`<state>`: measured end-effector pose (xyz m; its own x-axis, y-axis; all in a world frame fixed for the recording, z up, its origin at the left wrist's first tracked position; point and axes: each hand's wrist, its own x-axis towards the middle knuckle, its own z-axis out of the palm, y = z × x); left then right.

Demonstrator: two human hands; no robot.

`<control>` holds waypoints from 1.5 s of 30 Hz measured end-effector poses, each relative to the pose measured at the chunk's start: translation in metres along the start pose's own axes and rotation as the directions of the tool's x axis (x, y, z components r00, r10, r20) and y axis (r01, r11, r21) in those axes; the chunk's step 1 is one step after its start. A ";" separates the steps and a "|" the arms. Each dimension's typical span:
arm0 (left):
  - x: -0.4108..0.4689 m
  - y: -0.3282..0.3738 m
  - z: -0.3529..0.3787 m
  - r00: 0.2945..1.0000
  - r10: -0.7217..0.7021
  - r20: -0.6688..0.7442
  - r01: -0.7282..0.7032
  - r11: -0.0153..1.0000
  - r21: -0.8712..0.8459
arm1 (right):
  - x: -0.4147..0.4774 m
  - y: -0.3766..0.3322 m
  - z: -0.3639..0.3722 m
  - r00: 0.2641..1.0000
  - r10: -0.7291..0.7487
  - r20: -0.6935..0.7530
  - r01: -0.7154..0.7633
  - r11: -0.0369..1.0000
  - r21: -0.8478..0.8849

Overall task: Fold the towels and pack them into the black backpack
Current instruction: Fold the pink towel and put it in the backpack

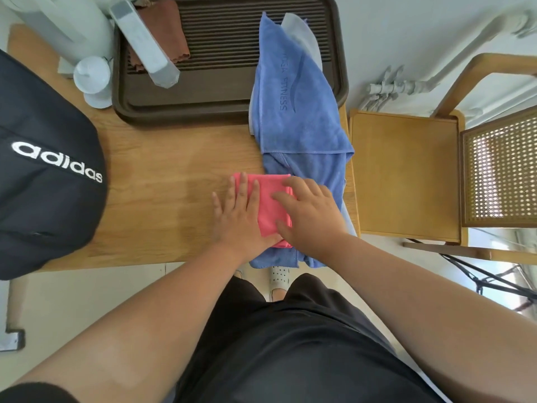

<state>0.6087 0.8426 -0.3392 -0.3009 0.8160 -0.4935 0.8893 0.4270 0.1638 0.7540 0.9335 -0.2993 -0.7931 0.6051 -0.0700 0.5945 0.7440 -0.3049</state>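
Wooden table [162,170]; cane-backed chair [406,173] beside.

A pink towel [270,205], folded into a small flat rectangle, lies near the front edge of the table [162,175], its right part overlapping a large blue towel [296,112]. The blue towel sprawls rumpled from the dark tray [220,91] down past that edge. The black backpack [43,170], lettered in white, sits well apart at the left.

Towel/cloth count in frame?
4: pink towel under left hand and right hand at the table's front edge; blue towel draped from the tray to that edge; pale cloth peeking from under it; brown cloth on the tray, far left. More may be hidden underneath.
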 end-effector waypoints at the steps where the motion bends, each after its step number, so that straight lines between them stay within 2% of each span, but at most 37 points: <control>1: 0.001 0.000 0.001 1.000 0.001 0.007 0.000 1.000 -0.007 | 0.004 0.000 0.001 0.997 -0.055 0.045 0.059 0.994 -0.087; 3: 0.002 -0.001 0.001 1.000 0.010 0.022 -0.010 1.000 -0.001 | 0.011 0.001 0.001 0.971 -0.063 0.232 0.115 0.969 -0.220; 5: 0.002 -0.004 0.000 0.999 0.037 0.037 -0.038 0.999 0.022 | 0.016 0.006 0.000 0.926 0.011 0.377 0.092 0.963 -0.254; 7: -0.001 -0.009 -0.003 0.997 0.074 0.014 -0.075 0.997 0.029 | 0.021 0.009 -0.001 0.914 0.032 0.404 0.073 0.967 -0.242; 9: -0.007 -0.017 -0.008 0.989 0.084 -0.118 -0.088 0.995 -0.036 | 0.026 0.010 -0.003 0.908 0.034 0.417 0.070 0.970 -0.233; 11: -0.013 -0.025 -0.012 0.963 -0.039 -0.266 -0.018 0.978 -0.206 | 0.031 0.009 -0.005 0.905 0.040 0.423 0.065 0.971 -0.231; 12: -0.014 -0.029 -0.013 0.949 -0.155 -0.276 0.061 0.945 -0.321 | 0.033 0.009 -0.005 0.910 0.039 0.413 0.060 0.973 -0.225; 14: -0.012 -0.036 -0.014 0.914 -0.378 -0.147 0.243 0.800 -0.548 | 0.037 0.008 -0.004 0.932 0.017 0.363 0.055 0.981 -0.186; 16: -0.009 -0.039 -0.016 0.886 -0.462 0.038 0.374 0.665 -0.646 | 0.042 0.005 -0.002 0.964 -0.022 0.266 0.049 0.994 -0.096; 19: -0.008 -0.037 -0.019 0.899 -0.410 0.156 0.412 0.666 -0.622 | 0.058 -0.006 -0.004 0.975 -0.073 0.210 0.076 0.997 -0.009; 22: -0.009 -0.032 -0.021 0.894 -0.412 0.176 0.421 0.641 -0.642 | 0.078 -0.015 -0.002 0.945 -0.060 0.323 0.074 0.997 -0.030; 26: -0.019 -0.026 -0.026 0.887 -0.412 0.210 0.400 0.454 -0.796 | 0.091 -0.021 0.005 0.933 -0.014 0.359 0.052 0.994 -0.097; 30: -0.033 -0.033 -0.035 0.865 -0.425 0.266 0.397 0.258 -0.881 | 0.094 -0.029 -0.003 0.903 0.051 0.427 0.012 0.990 -0.144; 32: -0.040 -0.043 -0.043 0.859 -0.426 0.282 0.384 0.175 -0.906 | 0.096 -0.035 -0.008 0.882 0.083 0.464 -0.074 0.997 -0.038; 34: -0.044 -0.060 -0.053 0.843 -0.441 0.309 0.365 0.047 -0.930 | 0.099 -0.044 -0.014 0.872 0.097 0.481 -0.220 0.953 0.207; 37: -0.046 -0.093 -0.069 0.842 -0.430 0.327 0.303 -0.124 -0.945 | 0.103 -0.061 -0.018 0.861 0.144 0.487 -0.415 0.753 0.511; 39: -0.042 -0.113 -0.075 0.845 -0.434 0.312 0.286 -0.126 -0.950 | 0.104 -0.076 -0.013 0.819 0.197 0.538 -0.545 0.560 0.625; 41: -0.032 -0.130 -0.078 0.842 -0.460 0.283 0.283 -0.071 -0.956 | 0.104 -0.088 0.000 0.776 0.266 0.571 -0.629 0.384 0.676; 42: -0.026 -0.137 -0.079 0.845 -0.465 0.265 0.289 -0.020 -0.957 | 0.104 -0.092 0.007 0.760 0.302 0.576 -0.650 0.330 0.685; 44: -0.014 -0.147 -0.079 0.868 -0.446 0.219 0.302 0.124 -0.945 | 0.103 -0.098 0.019 0.730 0.357 0.583 -0.681 0.304 0.666; 45: -0.008 -0.151 -0.078 0.886 -0.424 0.187 0.295 0.203 -0.934 | 0.103 -0.098 0.022 0.727 0.388 0.567 -0.686 0.371 0.625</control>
<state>0.4497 0.8017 -0.2931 -0.5794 0.4687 -0.6668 -0.2299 0.6909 0.6854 0.6111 0.9160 -0.2978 -0.4210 0.5673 -0.7078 0.6822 -0.3162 -0.6593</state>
